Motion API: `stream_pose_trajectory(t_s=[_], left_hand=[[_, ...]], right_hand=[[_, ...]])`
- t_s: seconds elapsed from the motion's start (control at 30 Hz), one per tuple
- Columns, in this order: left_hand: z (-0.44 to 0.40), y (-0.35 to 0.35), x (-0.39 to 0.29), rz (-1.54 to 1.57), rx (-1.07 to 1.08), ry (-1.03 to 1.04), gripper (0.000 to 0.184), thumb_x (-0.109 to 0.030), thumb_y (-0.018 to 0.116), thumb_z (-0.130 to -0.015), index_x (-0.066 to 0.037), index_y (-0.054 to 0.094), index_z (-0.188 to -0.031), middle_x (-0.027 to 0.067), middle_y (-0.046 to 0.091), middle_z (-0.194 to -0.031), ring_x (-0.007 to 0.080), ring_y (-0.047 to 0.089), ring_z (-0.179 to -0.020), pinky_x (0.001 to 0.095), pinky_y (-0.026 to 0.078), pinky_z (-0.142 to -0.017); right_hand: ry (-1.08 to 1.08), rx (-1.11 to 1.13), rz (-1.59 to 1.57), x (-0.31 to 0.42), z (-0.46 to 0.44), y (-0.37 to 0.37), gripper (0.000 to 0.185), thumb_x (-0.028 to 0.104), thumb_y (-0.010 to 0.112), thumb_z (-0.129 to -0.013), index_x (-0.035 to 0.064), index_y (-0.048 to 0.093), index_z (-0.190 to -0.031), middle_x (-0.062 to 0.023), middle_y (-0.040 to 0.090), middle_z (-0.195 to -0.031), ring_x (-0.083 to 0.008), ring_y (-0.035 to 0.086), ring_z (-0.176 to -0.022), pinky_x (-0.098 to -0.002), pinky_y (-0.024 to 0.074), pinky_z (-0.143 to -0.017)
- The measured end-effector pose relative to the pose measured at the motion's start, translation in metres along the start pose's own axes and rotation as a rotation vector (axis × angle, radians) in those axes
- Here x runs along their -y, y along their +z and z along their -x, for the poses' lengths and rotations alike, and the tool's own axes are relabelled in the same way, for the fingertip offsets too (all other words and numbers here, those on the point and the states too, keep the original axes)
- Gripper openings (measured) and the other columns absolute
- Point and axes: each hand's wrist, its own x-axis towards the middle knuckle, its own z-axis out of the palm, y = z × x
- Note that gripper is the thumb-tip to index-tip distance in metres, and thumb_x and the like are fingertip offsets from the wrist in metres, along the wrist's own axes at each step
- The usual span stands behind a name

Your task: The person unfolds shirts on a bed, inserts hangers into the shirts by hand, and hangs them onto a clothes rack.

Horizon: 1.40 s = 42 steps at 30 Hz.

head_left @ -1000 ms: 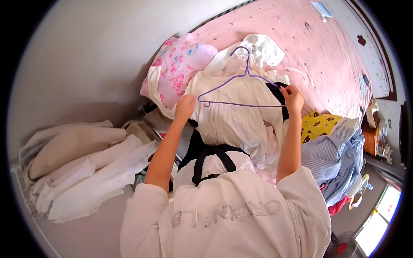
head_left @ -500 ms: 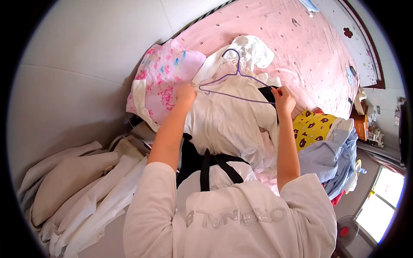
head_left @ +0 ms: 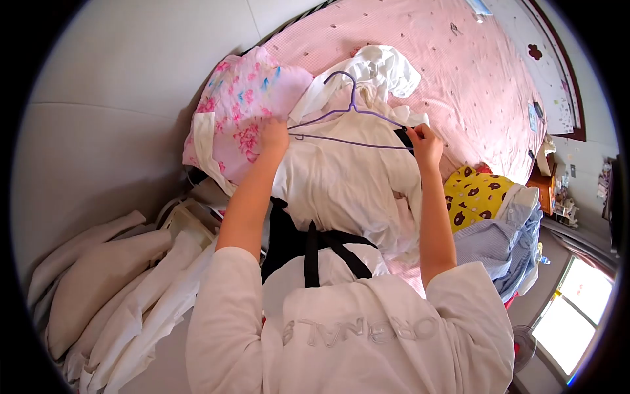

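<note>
The step in hand looks to be steadying a purple hanger [head_left: 353, 107] over a crumpled white garment [head_left: 331, 180] on the near part of the pink bedspread [head_left: 459, 72]. The right hand [head_left: 426, 143] pinches the hanger's right corner, thumb and fingers closed, beside a black patch of cloth. The left hand [head_left: 275, 136] is curled at the left end, just beside a pink floral cloth [head_left: 246, 105]; its fingertips are hidden, so I cannot tell whether it grips. The hook points to the far side. Moving the hanger from here calls, I judge, for a sure hold at both corners, with the hook kept clear of the cloth.
</note>
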Motion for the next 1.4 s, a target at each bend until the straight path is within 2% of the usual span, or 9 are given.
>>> stream_pose_trajectory(t_s=[0.1,0.3,0.5,0.73,0.87,0.97,1.07,1.27,1.4], left_hand=[[0.010,-0.013,-0.003,0.166,0.149,-0.109,0.023,-0.005,0.050,-0.070,-0.004,0.058,-0.092,0.0164,0.057,-0.089,0.0321,0.055,-0.083,0.0411,0.044,-0.072],[0.038,-0.044,-0.011,0.569,-0.274,-0.257,0.021,-0.008,0.054,-0.070,-0.006,0.056,-0.091,0.0152,0.057,-0.088,0.0306,0.054,-0.084,0.0404,0.043,-0.069],[0.052,-0.057,-0.017,0.667,-0.355,-0.100,0.014,-0.011,0.057,-0.072,-0.004,0.055,-0.083,0.0108,0.057,-0.075,0.0289,0.054,-0.069,0.0364,0.042,-0.061],[0.083,-0.123,-0.080,0.938,-0.430,-0.131,0.013,-0.011,0.058,-0.077,-0.002,0.050,-0.071,0.0084,0.042,-0.056,0.0197,0.043,-0.051,0.0324,0.034,-0.048],[0.098,-0.136,-0.070,0.957,-0.519,-0.001,0.010,-0.011,0.057,-0.078,-0.003,0.055,-0.085,0.0077,0.047,-0.064,0.0186,0.046,-0.057,0.0265,0.040,-0.055],[0.107,-0.136,-0.034,0.388,-0.640,0.184,0.018,-0.011,0.056,-0.078,-0.004,0.054,-0.095,0.0087,0.053,-0.073,0.0215,0.051,-0.066,0.0279,0.043,-0.061],[0.129,-0.136,-0.033,1.025,-0.046,-0.067,0.020,-0.011,0.055,-0.079,-0.003,0.051,-0.097,0.0128,0.055,-0.076,0.0256,0.054,-0.069,0.0315,0.043,-0.061],[0.146,-0.116,-0.049,0.834,-0.292,-0.038,0.012,-0.011,0.054,-0.080,-0.002,0.052,-0.087,0.0172,0.050,-0.064,0.0318,0.050,-0.057,0.0327,0.038,-0.052],[0.163,-0.125,-0.061,0.824,-0.268,-0.057,0.010,-0.011,0.054,-0.080,-0.002,0.054,-0.083,0.0160,0.050,-0.061,0.0308,0.049,-0.054,0.0332,0.037,-0.049]], right_hand=[[-0.030,0.025,-0.041,-0.001,0.001,0.001,0.025,0.025,0.068,-0.068,0.0037,0.056,-0.064,-0.0086,0.056,-0.057,-0.0239,0.054,-0.051,-0.0327,0.0407,-0.047],[0.069,0.141,-0.184,-0.018,0.003,-0.005,0.019,0.020,0.067,-0.069,0.0025,0.058,-0.070,-0.0074,0.055,-0.056,-0.0179,0.048,-0.047,-0.0285,0.0391,-0.048],[0.099,0.263,-0.297,-0.031,-0.005,-0.009,0.019,0.020,0.066,-0.070,0.0027,0.058,-0.072,-0.0061,0.054,-0.055,-0.0151,0.047,-0.048,-0.0274,0.0391,-0.050],[-0.199,0.361,-0.335,0.020,-0.014,0.008,0.023,0.024,0.068,-0.069,0.0036,0.058,-0.072,-0.0070,0.053,-0.056,-0.0171,0.049,-0.050,-0.0281,0.0389,-0.049],[-0.219,0.395,-0.402,0.035,-0.007,0.025,0.023,0.024,0.068,-0.069,0.0038,0.058,-0.071,-0.0074,0.053,-0.057,-0.0168,0.049,-0.050,-0.0282,0.0387,-0.049],[-0.202,0.418,-0.459,0.032,-0.004,0.035,0.022,0.022,0.068,-0.069,0.0031,0.058,-0.072,-0.0069,0.053,-0.057,-0.0153,0.048,-0.051,-0.0276,0.0389,-0.050],[-0.213,0.482,-0.529,0.035,0.001,0.038,0.021,0.021,0.068,-0.070,0.0025,0.058,-0.072,-0.0068,0.053,-0.058,-0.0143,0.048,-0.053,-0.0271,0.0394,-0.051],[-0.259,0.440,-0.717,0.060,0.012,0.072,0.023,0.018,0.067,-0.071,0.0004,0.057,-0.081,-0.0074,0.056,-0.068,-0.0155,0.054,-0.063,-0.0271,0.0438,-0.060],[0.134,0.315,-0.728,0.044,-0.003,0.127,0.034,0.028,0.061,-0.075,0.0003,0.056,-0.095,-0.0082,0.059,-0.081,-0.0173,0.057,-0.075,-0.0283,0.0446,-0.067]])
